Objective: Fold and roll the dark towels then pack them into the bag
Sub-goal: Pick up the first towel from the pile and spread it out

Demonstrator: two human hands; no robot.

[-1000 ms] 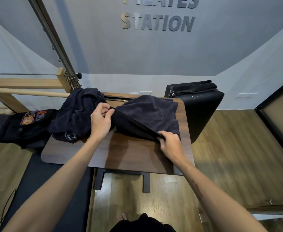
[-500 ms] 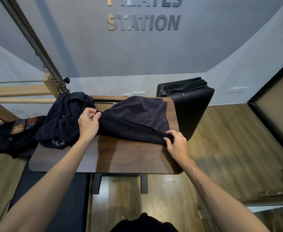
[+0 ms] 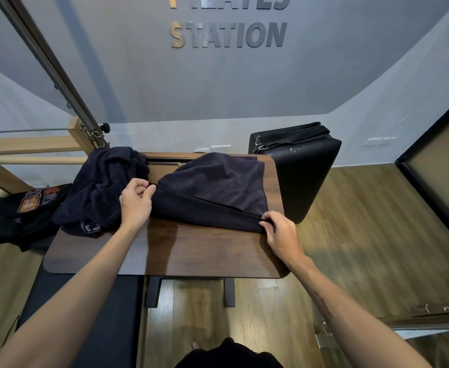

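A dark wooden table [image 3: 191, 251] with rounded corners carries the work, its near half bare. Off its far right corner stands a black padded box [image 3: 305, 176] with a strap lying across its top, on the wooden floor [image 3: 364, 221]. On the right half of the table, reaching to the far edge, lies a dark towel [image 3: 218, 189], partly folded, with one layer lapped over another along a slanting line. Over the far left corner and left edge is heaped a pile of dark towels [image 3: 98, 187], crumpled, with a pale logo showing at its near hem. Beyond the left edge, off the table, lies a black bag [image 3: 19, 216] with an orange printed badge, touching the pile. The left hand [image 3: 135, 200] holds the folded towel's left corner, its fingers curled and pinching the cloth against the thumb. The right hand [image 3: 280, 232] grips the towel's near right corner close to the table's right edge, fingers curled round the folded hem.
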